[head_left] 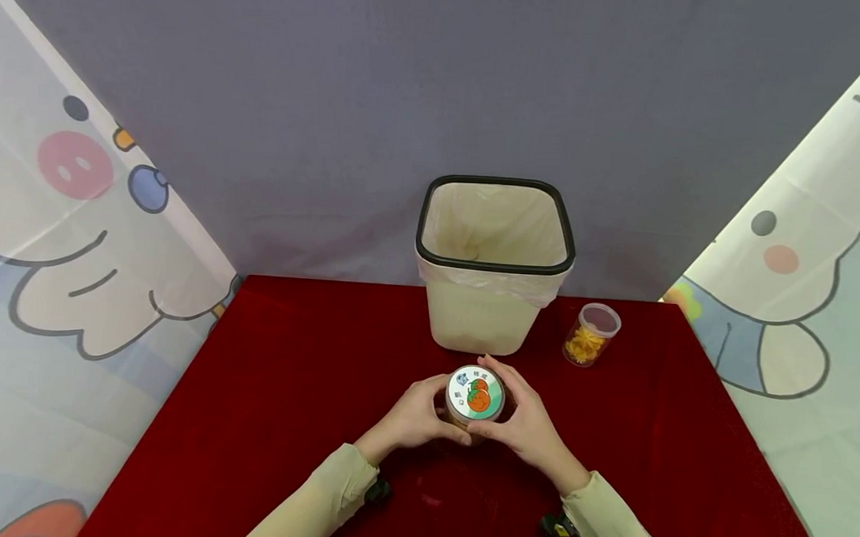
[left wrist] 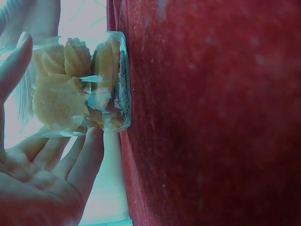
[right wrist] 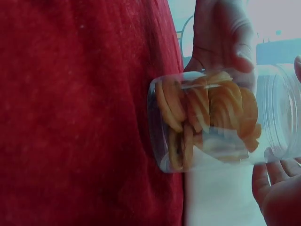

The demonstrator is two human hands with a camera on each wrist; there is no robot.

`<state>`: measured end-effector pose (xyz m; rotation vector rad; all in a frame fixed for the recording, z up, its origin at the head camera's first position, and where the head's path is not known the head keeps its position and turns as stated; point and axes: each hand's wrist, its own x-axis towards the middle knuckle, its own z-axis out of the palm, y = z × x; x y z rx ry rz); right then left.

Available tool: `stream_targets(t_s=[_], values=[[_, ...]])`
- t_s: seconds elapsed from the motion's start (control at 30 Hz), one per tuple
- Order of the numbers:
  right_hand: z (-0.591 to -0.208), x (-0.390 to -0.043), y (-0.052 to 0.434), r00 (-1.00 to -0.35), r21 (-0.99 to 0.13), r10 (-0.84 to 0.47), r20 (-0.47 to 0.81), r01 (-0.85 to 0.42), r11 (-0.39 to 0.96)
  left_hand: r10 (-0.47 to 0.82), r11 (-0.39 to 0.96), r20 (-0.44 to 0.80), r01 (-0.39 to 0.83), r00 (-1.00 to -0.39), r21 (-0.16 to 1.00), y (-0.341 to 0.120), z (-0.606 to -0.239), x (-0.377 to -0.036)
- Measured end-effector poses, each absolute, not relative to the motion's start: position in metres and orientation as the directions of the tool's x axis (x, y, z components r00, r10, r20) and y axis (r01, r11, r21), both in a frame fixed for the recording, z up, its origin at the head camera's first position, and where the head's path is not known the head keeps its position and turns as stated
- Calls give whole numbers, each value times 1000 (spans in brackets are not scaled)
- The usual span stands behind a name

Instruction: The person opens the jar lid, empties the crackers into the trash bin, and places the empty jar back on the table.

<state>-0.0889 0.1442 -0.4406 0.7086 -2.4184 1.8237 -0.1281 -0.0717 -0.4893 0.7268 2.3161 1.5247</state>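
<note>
Head view, jar: a clear jar (head_left: 474,396) with a picture lid stands on the red counter (head_left: 291,390), at 6 o'clock from the bin.
Head view, hands: left hand (head_left: 414,418) cups the jar from 9 o'clock, right hand (head_left: 527,422) from 3 o'clock, fingers of both curled round it.
Head view, bin: a lined bin (head_left: 494,263) stands at the counter's far edge.
Head view, second jar: an open jar of yellow snacks (head_left: 590,335) sits at 3 o'clock from the bin, well apart from the hands.
Left wrist view: the left hand's fingers (left wrist: 89,155) touch the jar's wall; pale biscuits (left wrist: 61,99) fill it, its base on the red cloth.
Right wrist view: the jar's base meets the counter; the right hand's fingertips (right wrist: 277,183) touch it near the lid end, the left hand behind it.
</note>
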Motion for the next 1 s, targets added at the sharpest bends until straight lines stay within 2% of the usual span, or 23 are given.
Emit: stream_targets(t_s=[0.33, 0.67, 1.0], values=[[-445, -91, 154, -878, -885, -331, 347, -423, 195, 539, 334, 43, 260, -841, 906, -73, -488, -129], [-477, -101, 170, -875, -886, -284, 393, -443, 137, 543, 321, 50, 263, -838, 910, -72, -491, -130], [-475, -101, 179, -870, -887, -255, 422, -455, 84, 537, 329, 48, 261, -842, 908, -71, -493, -129]])
